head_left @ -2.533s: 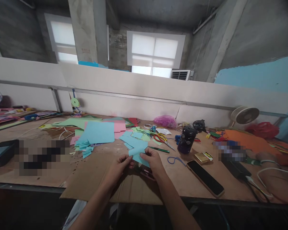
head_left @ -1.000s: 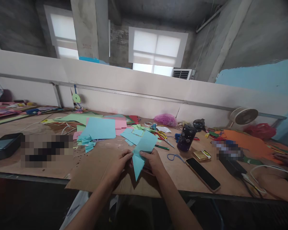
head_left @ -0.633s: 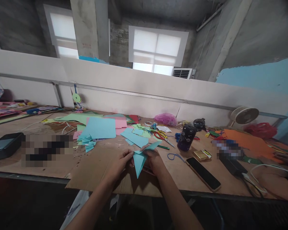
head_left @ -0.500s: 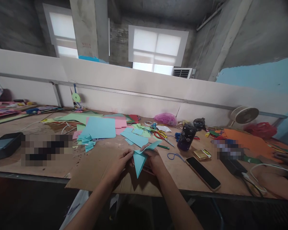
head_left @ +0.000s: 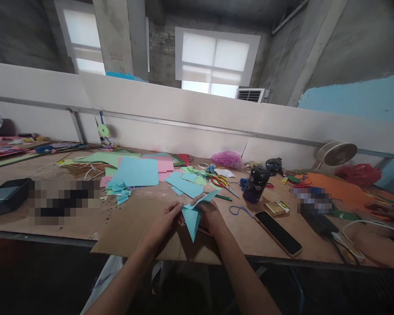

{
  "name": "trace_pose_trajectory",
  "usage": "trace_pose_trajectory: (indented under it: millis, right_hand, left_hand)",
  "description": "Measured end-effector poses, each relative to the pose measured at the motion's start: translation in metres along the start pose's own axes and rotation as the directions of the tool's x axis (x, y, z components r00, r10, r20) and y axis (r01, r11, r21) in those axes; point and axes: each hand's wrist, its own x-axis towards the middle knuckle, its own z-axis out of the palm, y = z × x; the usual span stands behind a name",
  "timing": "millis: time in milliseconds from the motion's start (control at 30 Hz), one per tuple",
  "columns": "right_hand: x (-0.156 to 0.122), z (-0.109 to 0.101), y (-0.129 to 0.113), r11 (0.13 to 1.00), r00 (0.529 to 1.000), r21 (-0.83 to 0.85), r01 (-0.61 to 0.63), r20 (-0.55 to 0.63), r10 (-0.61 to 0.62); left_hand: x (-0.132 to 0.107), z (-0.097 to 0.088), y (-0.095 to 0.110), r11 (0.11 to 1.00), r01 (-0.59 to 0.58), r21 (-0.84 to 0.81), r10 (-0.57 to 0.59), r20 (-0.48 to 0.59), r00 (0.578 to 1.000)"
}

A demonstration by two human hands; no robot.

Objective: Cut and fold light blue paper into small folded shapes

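Note:
A folded piece of light-blue paper [head_left: 192,222] with a sharp point aimed toward me is held between my two hands over a cardboard sheet [head_left: 124,227]. My left hand [head_left: 169,217] pinches its left edge between thumb and fingers. On the other side my right hand [head_left: 212,215] grips the paper, with an upper flap rising over the fingers to the right. The fingers underneath the paper are mostly hidden. Just beyond my hands lie flat light-blue paper pieces [head_left: 188,187] and a green pencil [head_left: 223,197].
Scissors [head_left: 226,185], a dark tumbler [head_left: 256,186], a phone [head_left: 278,232] and a gold box [head_left: 275,208] lie to the right. Coloured sheets [head_left: 136,170] and blue scraps [head_left: 120,190] are at the back left. Another person's arm [head_left: 381,245] rests at the far right.
The folded paper's point has swung slightly to the right. Both hands keep their hold on the paper. The whole view has shifted a little.

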Motion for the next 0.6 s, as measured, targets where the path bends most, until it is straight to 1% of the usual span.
trace_pose_trajectory:
  millis: [100,200,300,400,467,533,600]
  right_hand:
    - [0.001,0.002,-0.001,0.995,0.999,0.099,-0.025,0.038,0.022]
    - [0.004,0.001,0.002,0.992,1.000,0.126,-0.025,-0.006,0.026]
    - [0.008,-0.002,0.006,0.992,1.000,0.123,-0.014,-0.023,0.017]
    - [0.009,-0.001,0.008,0.988,1.000,0.152,-0.020,0.020,0.017]
    - [0.008,0.001,0.008,0.984,0.997,0.173,-0.050,0.065,0.040]
    - [0.008,0.003,0.007,0.983,0.994,0.163,-0.084,0.090,0.070]
    - [0.009,0.004,0.006,0.988,0.993,0.119,-0.093,0.081,0.083]
  left_hand:
    - [0.003,-0.001,-0.005,0.998,-0.044,0.034,0.044,0.006,0.999]
    - [0.006,-0.003,-0.010,0.991,-0.099,0.089,0.100,-0.009,0.995]
    - [0.010,-0.005,-0.015,0.982,-0.125,0.140,0.141,-0.106,0.984]
    - [0.015,-0.009,-0.019,0.975,-0.143,0.172,0.178,-0.210,0.961]
    - [0.019,-0.011,-0.022,0.970,-0.168,0.178,0.211,-0.260,0.942]
    - [0.021,-0.013,-0.024,0.962,-0.201,0.184,0.249,-0.292,0.923]
    - [0.022,-0.013,-0.025,0.954,-0.226,0.196,0.275,-0.281,0.920]
